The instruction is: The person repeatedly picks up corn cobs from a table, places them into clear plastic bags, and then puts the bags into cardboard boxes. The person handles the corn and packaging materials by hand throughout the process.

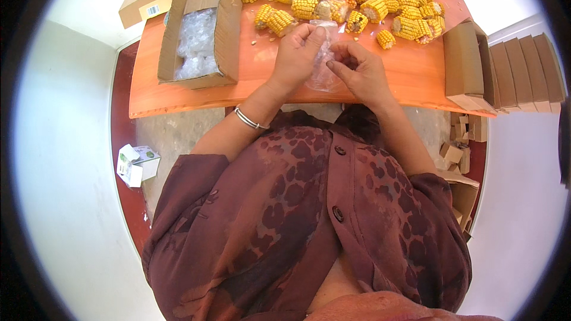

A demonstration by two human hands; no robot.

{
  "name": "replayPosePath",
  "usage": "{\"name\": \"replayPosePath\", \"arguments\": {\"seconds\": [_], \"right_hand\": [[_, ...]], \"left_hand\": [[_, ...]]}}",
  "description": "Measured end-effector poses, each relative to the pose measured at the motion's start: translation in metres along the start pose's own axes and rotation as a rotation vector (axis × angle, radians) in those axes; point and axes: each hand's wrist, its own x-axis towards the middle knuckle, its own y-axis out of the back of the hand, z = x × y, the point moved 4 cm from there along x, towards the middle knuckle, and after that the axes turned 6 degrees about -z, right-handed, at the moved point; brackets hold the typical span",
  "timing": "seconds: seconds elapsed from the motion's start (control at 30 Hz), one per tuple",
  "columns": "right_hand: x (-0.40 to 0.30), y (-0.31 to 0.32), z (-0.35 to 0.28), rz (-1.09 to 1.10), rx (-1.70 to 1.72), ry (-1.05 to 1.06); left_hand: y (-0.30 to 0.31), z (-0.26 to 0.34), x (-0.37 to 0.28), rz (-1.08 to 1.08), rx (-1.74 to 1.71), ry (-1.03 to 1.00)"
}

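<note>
A clear plastic bag (324,78) lies between my hands near the front edge of the orange wooden table (263,76). My left hand (299,49) pinches the bag's upper part between thumb and fingers. On its other side, my right hand (359,69) has thumb and forefinger close together at the bag; whether they grip the plastic cannot be told. Just beyond my hands, many short pieces of yellow corn cob (304,8) are heaped, and a few loose kernels (254,43) lie around them. What the bag contains, if anything, is unclear.
On the left stands an open cardboard box (229,31) holding clear plastic packaging (196,38). Behind it is another carton (134,9) with a strap. An open carton (464,62) and a row of cardboard boxes (522,73) line the right edge. A white box (149,160) lies on the floor.
</note>
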Motion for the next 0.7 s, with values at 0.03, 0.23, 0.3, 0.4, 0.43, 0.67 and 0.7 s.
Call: {"name": "replayPosePath", "arguments": {"seconds": [0.03,0.23,0.3,0.4,0.43,0.67,0.7], "right_hand": [[-0.001,0.000,0.008,-0.003,0.067,-0.032],[-0.002,0.009,0.005,0.012,0.440,-0.213],[0.003,0.005,0.014,-0.023,0.279,-0.123],[0.004,0.009,0.019,0.018,0.329,-0.135],[0.005,0.012,0.018,0.047,0.394,-0.160],[0.004,0.026,0.028,0.237,0.898,-0.264],[0.002,0.025,0.027,0.220,0.884,-0.265]], "left_hand": [[0.002,0.000,-0.001,0.004,-0.051,0.049],[0.011,-0.009,-0.002,0.033,-0.004,0.090],[0.008,-0.010,-0.001,-0.011,0.063,0.043],[0.003,-0.009,0.002,-0.078,0.206,-0.055],[0.002,-0.004,0.000,-0.056,0.270,-0.068],[0.003,-0.002,-0.015,-0.112,0.375,0.039],[0.006,0.004,-0.014,-0.025,0.353,0.021]]}}
